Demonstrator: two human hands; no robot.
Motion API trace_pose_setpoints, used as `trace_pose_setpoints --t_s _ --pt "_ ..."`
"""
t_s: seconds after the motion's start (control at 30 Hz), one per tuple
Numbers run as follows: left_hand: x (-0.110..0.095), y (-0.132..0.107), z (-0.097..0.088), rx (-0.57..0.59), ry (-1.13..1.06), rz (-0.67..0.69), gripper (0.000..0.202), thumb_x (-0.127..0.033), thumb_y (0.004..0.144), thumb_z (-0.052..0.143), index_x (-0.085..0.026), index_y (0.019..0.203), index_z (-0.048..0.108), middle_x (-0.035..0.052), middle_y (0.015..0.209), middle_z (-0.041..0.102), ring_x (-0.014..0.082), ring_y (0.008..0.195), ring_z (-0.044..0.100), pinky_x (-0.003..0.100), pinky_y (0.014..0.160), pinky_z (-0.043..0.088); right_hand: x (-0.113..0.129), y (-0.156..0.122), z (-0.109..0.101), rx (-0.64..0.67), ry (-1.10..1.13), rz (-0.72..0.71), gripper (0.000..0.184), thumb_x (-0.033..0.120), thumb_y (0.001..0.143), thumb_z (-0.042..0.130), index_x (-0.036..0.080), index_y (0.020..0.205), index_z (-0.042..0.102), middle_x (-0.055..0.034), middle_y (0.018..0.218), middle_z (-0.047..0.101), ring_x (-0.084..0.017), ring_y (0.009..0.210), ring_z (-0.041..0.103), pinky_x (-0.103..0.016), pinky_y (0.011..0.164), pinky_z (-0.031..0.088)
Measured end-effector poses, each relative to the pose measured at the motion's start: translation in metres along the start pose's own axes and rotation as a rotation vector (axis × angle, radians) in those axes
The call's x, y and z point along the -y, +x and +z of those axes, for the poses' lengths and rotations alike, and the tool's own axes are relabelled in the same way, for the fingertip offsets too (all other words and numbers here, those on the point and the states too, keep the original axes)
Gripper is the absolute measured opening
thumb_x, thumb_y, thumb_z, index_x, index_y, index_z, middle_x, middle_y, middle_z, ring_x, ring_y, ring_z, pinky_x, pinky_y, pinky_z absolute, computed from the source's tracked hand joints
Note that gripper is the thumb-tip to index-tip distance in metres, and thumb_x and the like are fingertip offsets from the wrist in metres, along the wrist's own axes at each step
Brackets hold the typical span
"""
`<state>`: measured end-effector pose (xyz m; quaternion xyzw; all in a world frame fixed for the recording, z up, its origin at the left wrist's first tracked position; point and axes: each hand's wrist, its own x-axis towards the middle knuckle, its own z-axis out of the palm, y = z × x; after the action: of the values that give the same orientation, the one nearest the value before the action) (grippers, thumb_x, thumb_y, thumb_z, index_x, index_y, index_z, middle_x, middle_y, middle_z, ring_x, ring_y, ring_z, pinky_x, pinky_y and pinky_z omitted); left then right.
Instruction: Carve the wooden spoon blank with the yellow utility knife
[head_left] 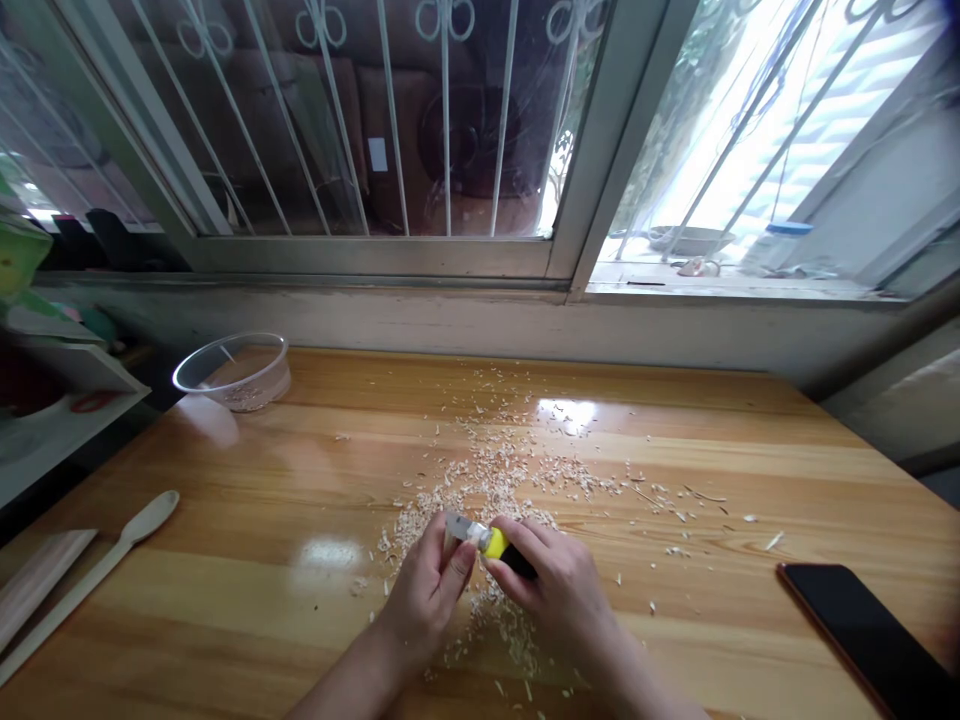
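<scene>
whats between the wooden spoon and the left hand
Head view: bare glossy wooden tabletop, with only a few pale wood shavings near the left hand; nothing else up to the pale carved wooden spoon.

Glossy wooden counter (225, 600) hard against pale wall (675, 335), sliding window (585, 200) above with grey metal frame, white grille (446, 120) behind left pane, right pane (750, 120) blown out with daylight, glare patch (568, 412) on counter, white shelf (75, 395) at left edge
</scene>
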<state>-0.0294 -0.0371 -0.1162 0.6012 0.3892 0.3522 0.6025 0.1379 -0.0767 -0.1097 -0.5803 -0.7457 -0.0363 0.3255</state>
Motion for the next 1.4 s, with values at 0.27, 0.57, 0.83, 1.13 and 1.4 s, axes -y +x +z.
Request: trace_pose_setpoints --t_s 0.27,0.57,0.83,1.13,1.4 --pt "-0.001 -0.004 -0.008 0.042 0.205 0.102 0.036 -0.042 0.091 0.041 -0.019 0.119 0.045 0.0106 0.108 0.058 0.0233 0.096 0.055 0.032 0.082 0.042 -0.001 0.000 0.000 -0.002 -0.028 -0.067 0.043 0.050 0.094 0.036 0.017 0.096 0.064 -0.0037 0.068 0.064 -0.013 0.054 0.057 -0.022 0.051 0.037" --pt "-0.016 -0.001 -0.004 0.016 0.382 0.073 0.026 -0.040 0.092 0.036 -0.018 0.094 0.049 0.0052 0.081 0.059 0.0203 0.074 0.056 0.031 0.070 0.042 0.002 -0.001 -0.002 -0.064 -0.089 -0.065 0.043 0.049 0.094 0.037 0.015 0.099 0.064 -0.0045 0.069 0.065 -0.013 0.054 0.057 -0.022 0.051 0.037" --pt "-0.007 -0.006 -0.004 0.015 0.228 0.050 0.037 -0.039 0.093 0.039 -0.018 0.123 0.039 0.0113 0.118 0.056 0.0221 0.107 0.052 0.032 0.093 0.037 0.000 0.001 -0.002 -0.013 -0.038 -0.070 0.045 0.050 0.094 0.035 0.017 0.096 0.065 -0.0039 0.068 0.064 -0.013 0.054 0.057 -0.022 0.052 0.038" --pt "-0.005 -0.007 -0.005 -0.041 0.244 -0.031 0.045 -0.041 0.089 0.045 -0.017 0.126 0.043 0.0150 0.134 0.049 0.0288 0.126 0.042 0.039 0.104 0.030 -0.002 0.000 -0.001 -0.001 -0.049 -0.085 0.043 0.050 0.093 0.037 0.017 0.097 0.065 -0.0037 0.069 0.064 -0.013 0.055 0.057 -0.022 0.052 0.038" --pt "-0.017 -0.005 -0.001 -0.006 0.342 0.001 0.030 -0.043 0.092 0.037 -0.018 0.101 0.050 0.0100 0.094 0.063 0.0251 0.089 0.059 0.036 0.082 0.042 0.000 -0.001 -0.001 -0.043 -0.097 -0.050 0.044 0.048 0.095 0.035 0.016 0.098 0.065 -0.0049 0.070 0.066 -0.013 0.054 0.057 -0.023 0.051 0.037"
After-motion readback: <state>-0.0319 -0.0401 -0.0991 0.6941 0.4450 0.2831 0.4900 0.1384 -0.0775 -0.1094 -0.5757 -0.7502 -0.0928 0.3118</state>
